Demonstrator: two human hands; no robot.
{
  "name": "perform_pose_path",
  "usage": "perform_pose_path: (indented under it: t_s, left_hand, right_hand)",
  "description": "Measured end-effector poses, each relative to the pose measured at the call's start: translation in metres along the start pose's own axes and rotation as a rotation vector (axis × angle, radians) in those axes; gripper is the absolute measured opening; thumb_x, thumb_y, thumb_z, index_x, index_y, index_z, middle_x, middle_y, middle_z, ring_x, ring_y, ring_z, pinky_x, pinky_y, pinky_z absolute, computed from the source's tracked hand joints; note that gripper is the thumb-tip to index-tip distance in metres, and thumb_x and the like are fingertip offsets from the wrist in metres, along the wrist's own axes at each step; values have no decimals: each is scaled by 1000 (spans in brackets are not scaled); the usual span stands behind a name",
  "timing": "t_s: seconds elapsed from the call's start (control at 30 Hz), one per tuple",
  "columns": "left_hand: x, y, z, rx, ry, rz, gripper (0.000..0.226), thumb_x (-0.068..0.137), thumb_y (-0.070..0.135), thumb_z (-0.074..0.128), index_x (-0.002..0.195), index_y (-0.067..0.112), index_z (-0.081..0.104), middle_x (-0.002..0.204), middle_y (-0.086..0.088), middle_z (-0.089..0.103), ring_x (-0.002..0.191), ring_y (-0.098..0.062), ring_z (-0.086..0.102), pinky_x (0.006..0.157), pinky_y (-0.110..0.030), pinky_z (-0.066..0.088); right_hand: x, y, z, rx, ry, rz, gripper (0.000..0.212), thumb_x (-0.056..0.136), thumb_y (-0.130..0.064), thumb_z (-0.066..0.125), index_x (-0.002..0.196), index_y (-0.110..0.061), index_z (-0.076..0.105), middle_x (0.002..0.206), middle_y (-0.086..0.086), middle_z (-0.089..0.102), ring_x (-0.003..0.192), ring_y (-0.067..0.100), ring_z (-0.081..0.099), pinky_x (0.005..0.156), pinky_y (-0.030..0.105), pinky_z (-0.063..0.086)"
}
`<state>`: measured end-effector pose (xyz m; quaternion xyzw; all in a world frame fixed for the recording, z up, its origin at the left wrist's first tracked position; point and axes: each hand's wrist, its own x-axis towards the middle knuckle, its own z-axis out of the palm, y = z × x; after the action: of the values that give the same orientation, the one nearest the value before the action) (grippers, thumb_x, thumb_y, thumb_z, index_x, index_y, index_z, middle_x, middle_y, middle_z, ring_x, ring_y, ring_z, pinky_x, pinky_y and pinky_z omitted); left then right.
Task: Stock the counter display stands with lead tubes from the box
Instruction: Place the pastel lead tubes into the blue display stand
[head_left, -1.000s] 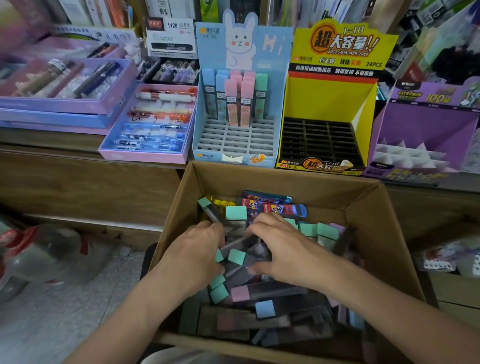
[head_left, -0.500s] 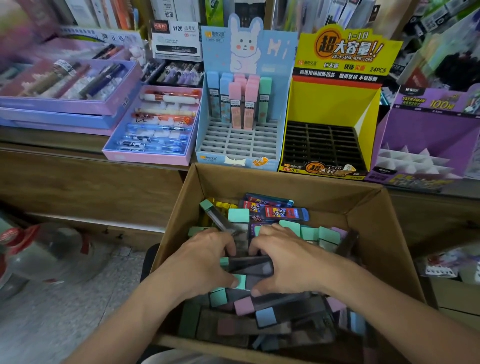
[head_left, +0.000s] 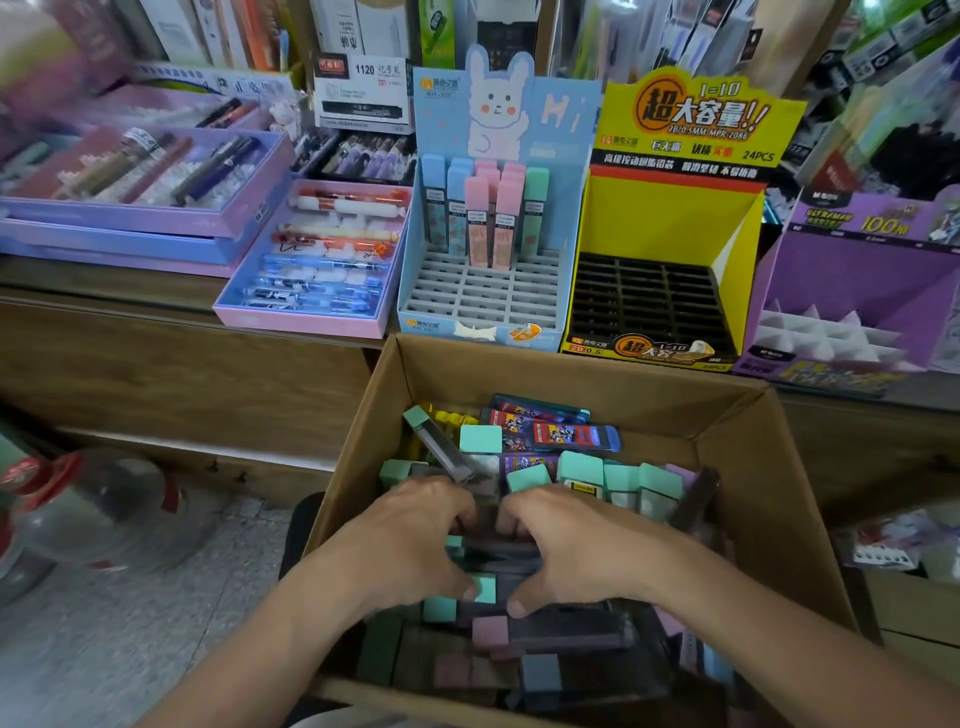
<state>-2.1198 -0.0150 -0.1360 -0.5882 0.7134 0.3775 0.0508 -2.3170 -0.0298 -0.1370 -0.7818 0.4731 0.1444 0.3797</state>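
The left hand (head_left: 415, 540) and the right hand (head_left: 566, 551) are lowered into the cardboard box (head_left: 753, 467), side by side and almost touching. The fingers of each are curled over the far side of a bundle of tubes (head_left: 498, 558), and the thumbs are pressed against its near side. The bundle is thus clasped by both hands at once. The number of tubes in it cannot be told, as most of it is covered.

The two-handed clasp is judged to serve to square the tubes together, so that several may be lifted as one. The bundle lies directly between the palms, on top of the loose tubes (head_left: 587, 470) with which the box is filled in disorder, their teal, pink and blue caps pointing all ways.

The box is set below and just in front of the counter (head_left: 104, 291), evidently so that the stands may be reached by lifting forward. The blue stand (head_left: 483, 296) is stocked in its rear rows only. No tubes are seen in the yellow stand (head_left: 670, 228) or the purple stand (head_left: 857, 270). The stocking is judged to be at an early stage.
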Motion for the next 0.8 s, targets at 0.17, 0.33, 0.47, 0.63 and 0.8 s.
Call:
perform_pose_path:
  t_s: [0.17,0.33,0.47,0.63,0.8]
  left_hand:
    - [1,-2,0,-14,14,-4,35,69,40,88,90,43,61,108,19,53,101,-4,53,82,-24,47]
    - [2,-4,-2,-78,62,4,36,74,42,85,101,45,61,107,22,51,99,-2,53,76,-20,43]
    - [2,-6,-5,-211,111,-22,53,76,47,83,121,48,55,117,23,55,108,-2,56,91,-26,52]
    - [5,-8,-8,-294,133,-1,63,77,48,82,131,48,48,124,30,55,121,1,52,103,-32,51]
    - [8,-7,-8,-562,211,37,42,77,48,82,112,50,59,104,27,69,95,6,67,77,-19,53]
  right_hand:
    - [2,0,0,30,-6,1,32,78,-42,85,93,-22,65,96,-2,62,84,19,62,65,37,49]
    - [0,10,-8,105,62,27,29,81,-49,79,87,-28,60,89,-7,60,78,16,59,60,34,39]
    - [-5,22,-17,217,125,-10,36,85,-44,76,71,-23,52,66,-6,49,59,9,46,58,31,33]
    - [-15,33,-26,393,156,-10,29,93,-39,72,77,-17,61,67,-9,52,62,7,48,63,30,34]
    - [-20,38,-27,627,252,-4,23,99,-33,68,100,-11,72,94,6,76,92,27,70,87,42,49]
